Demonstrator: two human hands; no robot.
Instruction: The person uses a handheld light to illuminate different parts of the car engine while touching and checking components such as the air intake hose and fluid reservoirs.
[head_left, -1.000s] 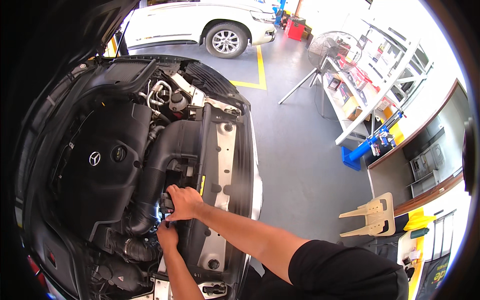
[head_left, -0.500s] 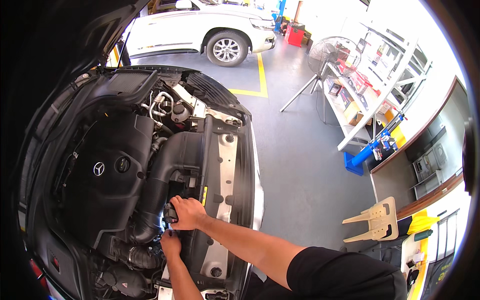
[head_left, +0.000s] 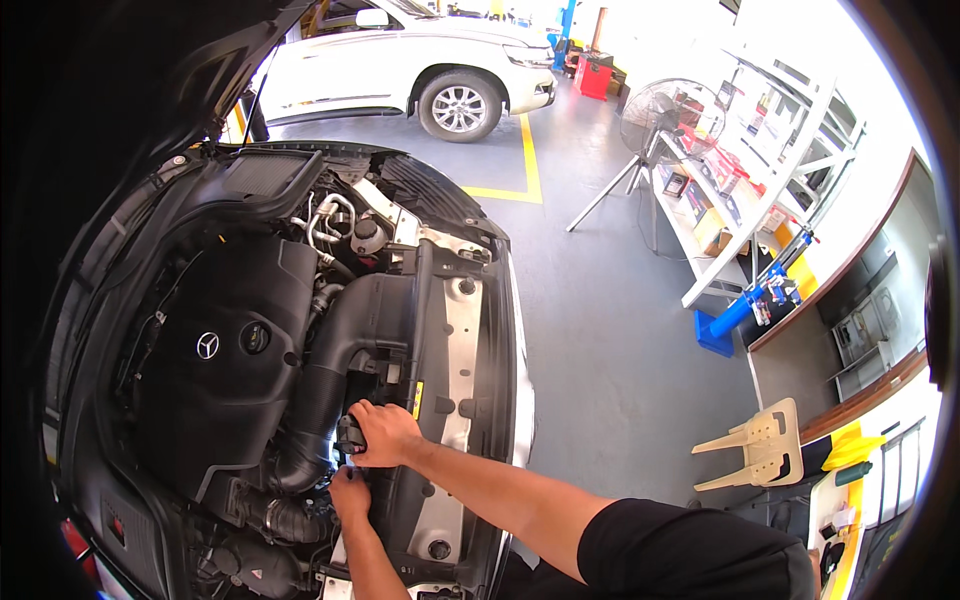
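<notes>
An open car engine bay fills the left half. My right hand (head_left: 388,433) is closed round a small black component (head_left: 350,434) beside the ribbed black intake hose (head_left: 300,455). Just below it my left hand (head_left: 350,496) has its fingers curled into the gap by that hose, near a small bluish light; what they hold is hidden. The large black engine cover (head_left: 215,400) lies left of the hose, and the pale front panel (head_left: 455,350) runs along the right of my hands.
The raised hood (head_left: 150,70) is at upper left. Beyond stand a white car (head_left: 350,70), a fan on a tripod (head_left: 660,120), a white shelf rack (head_left: 720,280) and a blue jack (head_left: 730,325). A plastic chair (head_left: 760,450) stands at right on grey floor (head_left: 610,370).
The scene has shifted down and slightly right in the picture. My hands stay at the same spot by the hose, my left fingers moving slightly.
</notes>
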